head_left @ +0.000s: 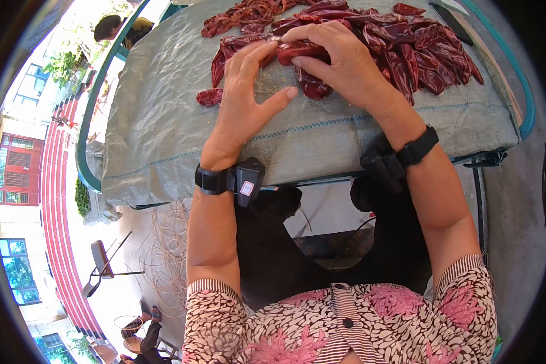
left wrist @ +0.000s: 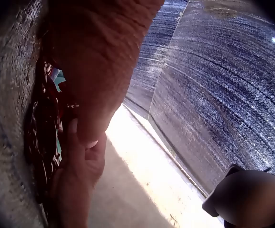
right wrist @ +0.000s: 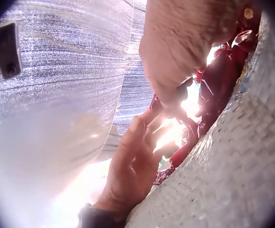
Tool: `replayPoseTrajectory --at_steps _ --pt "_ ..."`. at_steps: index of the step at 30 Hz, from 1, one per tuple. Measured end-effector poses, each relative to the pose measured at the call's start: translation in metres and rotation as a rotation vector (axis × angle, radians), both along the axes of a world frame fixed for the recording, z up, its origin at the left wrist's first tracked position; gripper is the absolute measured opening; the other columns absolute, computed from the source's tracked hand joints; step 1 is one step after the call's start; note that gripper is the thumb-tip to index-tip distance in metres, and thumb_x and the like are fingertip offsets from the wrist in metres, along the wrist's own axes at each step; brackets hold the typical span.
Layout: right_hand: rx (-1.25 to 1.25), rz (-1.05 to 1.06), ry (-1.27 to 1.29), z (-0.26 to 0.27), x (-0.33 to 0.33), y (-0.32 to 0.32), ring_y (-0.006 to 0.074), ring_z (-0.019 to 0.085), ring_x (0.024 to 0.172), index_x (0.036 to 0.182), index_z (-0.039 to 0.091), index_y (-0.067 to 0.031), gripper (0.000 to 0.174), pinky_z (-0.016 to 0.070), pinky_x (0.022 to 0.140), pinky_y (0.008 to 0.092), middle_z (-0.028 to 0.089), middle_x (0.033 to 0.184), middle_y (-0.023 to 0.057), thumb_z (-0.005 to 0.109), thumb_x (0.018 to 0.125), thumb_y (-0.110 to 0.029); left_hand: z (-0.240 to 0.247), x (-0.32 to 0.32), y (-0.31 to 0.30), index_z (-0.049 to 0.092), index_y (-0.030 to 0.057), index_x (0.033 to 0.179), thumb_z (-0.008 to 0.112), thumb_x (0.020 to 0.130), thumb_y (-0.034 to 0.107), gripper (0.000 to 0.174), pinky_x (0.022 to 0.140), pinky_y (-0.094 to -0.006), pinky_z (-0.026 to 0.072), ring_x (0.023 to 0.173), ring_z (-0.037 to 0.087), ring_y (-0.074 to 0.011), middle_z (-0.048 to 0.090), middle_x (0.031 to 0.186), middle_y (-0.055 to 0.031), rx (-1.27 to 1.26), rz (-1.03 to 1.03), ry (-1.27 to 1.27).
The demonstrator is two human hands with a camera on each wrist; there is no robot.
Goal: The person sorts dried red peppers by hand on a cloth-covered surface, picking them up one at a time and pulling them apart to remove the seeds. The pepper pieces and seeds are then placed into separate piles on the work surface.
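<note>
Dried red peppers lie heaped on a grey-green woven sheet [head_left: 164,97]. The right hand [head_left: 349,70] pinches one red pepper [head_left: 300,52] between thumb and fingers above the near side of the heap. Close on its left is the left hand [head_left: 246,100], fingers slightly bent with their tips at the pepper's end, thumb held apart. The left wrist view shows the left hand [left wrist: 99,61] large and the right hand [left wrist: 75,185] below it. In the right wrist view the right hand [right wrist: 185,47] hides most of the held pepper; the left hand [right wrist: 132,171] faces it.
A green metal frame [head_left: 86,133] edges the sheet. A dark flat object [head_left: 452,23] lies at the far right. Loose wire coils [head_left: 167,249] and a chair [head_left: 101,259] are on the ground at left. Another person [head_left: 141,29] is at the upper left.
</note>
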State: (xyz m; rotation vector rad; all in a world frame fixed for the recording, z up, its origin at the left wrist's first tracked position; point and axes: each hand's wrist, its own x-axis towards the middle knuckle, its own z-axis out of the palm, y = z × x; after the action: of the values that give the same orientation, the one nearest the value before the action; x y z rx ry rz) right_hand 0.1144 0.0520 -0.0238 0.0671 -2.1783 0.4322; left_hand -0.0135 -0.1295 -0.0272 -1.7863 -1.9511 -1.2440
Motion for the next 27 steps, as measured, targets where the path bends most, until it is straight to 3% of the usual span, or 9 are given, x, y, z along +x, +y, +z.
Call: replayPoseTrajectory --at_steps 4,7,10,16,18,21,24,27 --pt "0.003 0.087 -0.03 -0.001 0.0 -0.004 0.028 0.066 0.101 0.121 0.067 -0.0178 0.036 0.0543 0.091 0.0402 0.071 0.107 0.0077 0.076 0.086 -0.019 -0.002 -0.004 0.0 0.057 0.0058 0.139 0.082 0.083 0.041 0.071 0.11 -0.0447 0.0403 0.132 0.048 -0.0323 0.06 0.133 -0.0141 0.038 0.01 -0.001" --pt "-0.036 0.108 -0.034 0.002 0.002 -0.007 0.0278 0.066 0.1 0.123 0.067 -0.0174 0.035 0.0553 0.088 0.0391 0.07 0.103 0.0086 0.074 0.089 -0.02 -0.002 0.002 -0.001 0.058 0.005 0.137 0.078 0.087 0.043 0.066 0.107 -0.0423 0.0434 0.126 0.055 -0.0307 0.064 0.127 -0.0146 -0.114 0.03 -0.173" --pt "-0.097 0.102 -0.038 0.002 0.003 -0.007 0.0275 0.067 0.097 0.124 0.066 -0.0173 0.034 0.0556 0.086 0.0384 0.068 0.1 0.0092 0.072 0.091 -0.023 -0.005 0.001 0.001 0.059 0.0038 0.135 0.073 0.092 0.043 0.059 0.099 -0.0386 0.049 0.113 0.063 -0.0291 0.067 0.121 -0.015 -0.061 -0.009 -0.371" --pt "-0.076 0.131 -0.052 0.0 0.001 -0.009 0.0263 0.067 0.098 0.125 0.066 -0.0159 0.035 0.0552 0.087 0.0368 0.068 0.104 0.0087 0.072 0.091 -0.022 -0.003 0.002 0.0 0.064 0.0017 0.127 0.07 0.097 0.039 0.049 0.085 -0.0355 0.0526 0.094 0.066 -0.0245 0.068 0.109 -0.0127 -0.014 0.006 -0.253" --pt "-0.104 0.132 -0.114 0.004 0.004 -0.012 0.0247 0.066 0.107 0.126 0.066 -0.0116 0.038 0.0535 0.093 0.0346 0.069 0.113 0.0075 0.073 0.089 -0.014 -0.002 0.003 -0.001 0.065 0.0022 0.126 0.071 0.096 0.037 0.046 0.082 -0.0342 0.0526 0.092 0.065 -0.0229 0.068 0.107 -0.012 -0.026 0.015 -0.272" --pt "-0.132 0.135 -0.136 0.004 0.006 -0.011 0.0239 0.066 0.105 0.126 0.067 -0.0119 0.039 0.0535 0.093 0.0348 0.07 0.112 0.0077 0.074 0.088 -0.014 -0.002 0.004 0.0 0.067 0.0032 0.123 0.073 0.094 0.03 0.04 0.078 -0.0327 0.0528 0.089 0.065 -0.0213 0.068 0.105 -0.0112 -0.044 0.031 -0.314" --pt "-0.065 0.124 -0.101 -0.001 0.002 -0.008 0.027 0.068 0.097 0.124 0.067 -0.018 0.037 0.0554 0.086 0.0386 0.07 0.1 0.0099 0.073 0.089 -0.029 -0.003 0.004 0.0 0.068 0.0037 0.119 0.073 0.091 0.021 0.033 0.076 -0.0316 0.0529 0.085 0.065 -0.0199 0.068 0.103 -0.0103 -0.029 0.078 -0.256" --pt "-0.009 0.139 -0.115 0.001 0.001 -0.008 0.0278 0.067 0.098 0.124 0.066 -0.0164 0.038 0.0545 0.088 0.0397 0.07 0.102 0.01 0.073 0.089 -0.028 -0.001 0.006 0.001 0.069 0.0032 0.115 0.073 0.088 0.015 0.029 0.074 -0.0312 0.053 0.081 0.065 -0.0187 0.067 0.099 -0.0097 -0.01 0.107 -0.26"
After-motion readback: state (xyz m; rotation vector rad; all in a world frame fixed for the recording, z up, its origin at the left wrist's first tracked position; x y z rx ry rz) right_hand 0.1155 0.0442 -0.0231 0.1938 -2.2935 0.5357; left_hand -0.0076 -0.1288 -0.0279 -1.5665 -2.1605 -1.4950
